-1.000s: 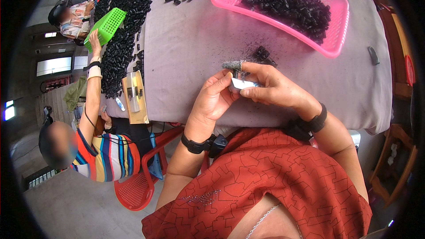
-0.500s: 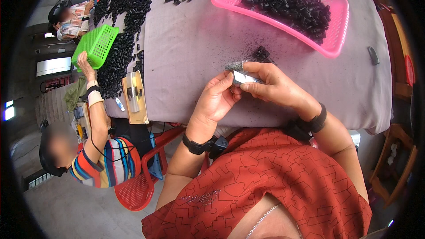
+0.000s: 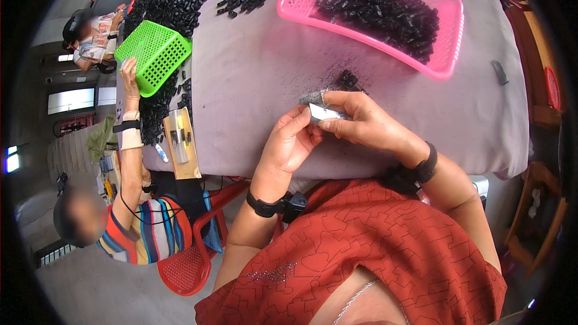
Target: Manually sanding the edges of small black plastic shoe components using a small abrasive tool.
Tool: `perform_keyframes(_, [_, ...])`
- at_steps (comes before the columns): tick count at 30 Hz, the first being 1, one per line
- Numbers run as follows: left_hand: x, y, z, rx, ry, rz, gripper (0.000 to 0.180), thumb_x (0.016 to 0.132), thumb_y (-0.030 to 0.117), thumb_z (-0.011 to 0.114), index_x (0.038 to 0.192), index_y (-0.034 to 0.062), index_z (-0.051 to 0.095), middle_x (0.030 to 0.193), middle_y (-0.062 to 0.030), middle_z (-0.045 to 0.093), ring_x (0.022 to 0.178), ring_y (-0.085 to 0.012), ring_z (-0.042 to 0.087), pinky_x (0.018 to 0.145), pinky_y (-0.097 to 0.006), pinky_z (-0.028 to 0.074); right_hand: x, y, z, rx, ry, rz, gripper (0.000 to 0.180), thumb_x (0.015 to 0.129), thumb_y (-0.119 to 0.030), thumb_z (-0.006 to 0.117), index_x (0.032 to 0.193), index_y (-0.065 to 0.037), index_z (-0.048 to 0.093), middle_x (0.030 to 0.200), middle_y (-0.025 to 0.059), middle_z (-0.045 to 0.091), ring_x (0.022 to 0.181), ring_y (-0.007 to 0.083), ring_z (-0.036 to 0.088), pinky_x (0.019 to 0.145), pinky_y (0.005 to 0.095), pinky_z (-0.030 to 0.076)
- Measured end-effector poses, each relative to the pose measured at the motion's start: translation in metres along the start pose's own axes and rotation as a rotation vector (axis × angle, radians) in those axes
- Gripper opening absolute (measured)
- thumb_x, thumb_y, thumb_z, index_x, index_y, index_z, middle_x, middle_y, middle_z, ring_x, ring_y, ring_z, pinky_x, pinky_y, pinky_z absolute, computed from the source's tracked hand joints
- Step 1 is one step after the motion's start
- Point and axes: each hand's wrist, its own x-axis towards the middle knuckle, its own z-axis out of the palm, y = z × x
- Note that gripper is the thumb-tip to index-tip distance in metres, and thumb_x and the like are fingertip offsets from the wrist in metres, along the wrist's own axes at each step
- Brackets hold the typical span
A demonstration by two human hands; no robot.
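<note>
Above the near part of the cloth, my left hand (image 3: pixel 288 138) and my right hand (image 3: pixel 374 121) meet. A flat, shiny silver-faced piece (image 3: pixel 325 112) sits between the thumb and fingers of my right hand. My left hand is closed, its thumb and fingertips at the left end of that piece; whatever else it pinches is hidden. Just beyond the fingertips lies a patch of dark shavings (image 3: pixel 312 96). Small black moulded parts (image 3: pixel 347 78) rest on the cloth beyond my right hand.
A pink basket (image 3: pixel 451 63) holding many black parts (image 3: pixel 385 21) stands ahead. A large heap of black parts (image 3: pixel 171 3) spreads at far left. Beside it, a co-worker's hand (image 3: pixel 129 72) grips a tipped green basket (image 3: pixel 164 54). A dark piece (image 3: pixel 500 73) lies at right.
The co-worker's green basket has moved right and tipped further over the heap. My hands keep nearly the same grip; the whole view has shifted slightly.
</note>
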Motion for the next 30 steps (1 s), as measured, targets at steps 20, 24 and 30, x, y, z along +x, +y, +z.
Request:
perform_keyframes(20, [-0.003,0.011,0.014,0.048,0.061,0.001,0.022,0.093,0.018,0.063,0.111,0.0058,0.061,0.092,-0.0011,0.064,0.072,-0.0099,0.059,0.065,-0.025,0.048,0.001,0.002,0.002,0.063,0.011,-0.075,0.019,0.095,-0.019,0.058,0.105,-0.002,0.058,0.081,-0.0020,0.059,0.071,0.0042,0.048,0.062,0.0230,0.042])
perform_keyframes(24, [0.005,0.018,0.015,0.066,0.020,-0.016,0.020,0.093,0.015,0.061,0.111,0.0057,0.061,0.091,-0.0017,0.064,0.072,-0.0099,0.059,0.065,-0.024,0.049,0.002,0.007,0.000,0.031,0.074,-0.128,0.026,0.095,-0.020,0.058,0.113,-0.002,0.056,0.078,-0.0027,0.057,0.070,0.0044,0.048,0.059,0.0223,0.041])
perform_keyframes(30, [0.021,0.043,0.019,0.072,0.099,0.059,0.019,0.092,0.013,0.062,0.109,0.0053,0.060,0.090,-0.0026,0.064,0.073,-0.0095,0.059,0.064,-0.022,0.048,-0.001,0.000,-0.005,0.054,0.099,-0.037,0.035,0.094,-0.021,0.059,0.122,-0.002,0.051,0.078,-0.0025,0.053,0.067,0.0052,0.046,0.055,0.0218,0.039])
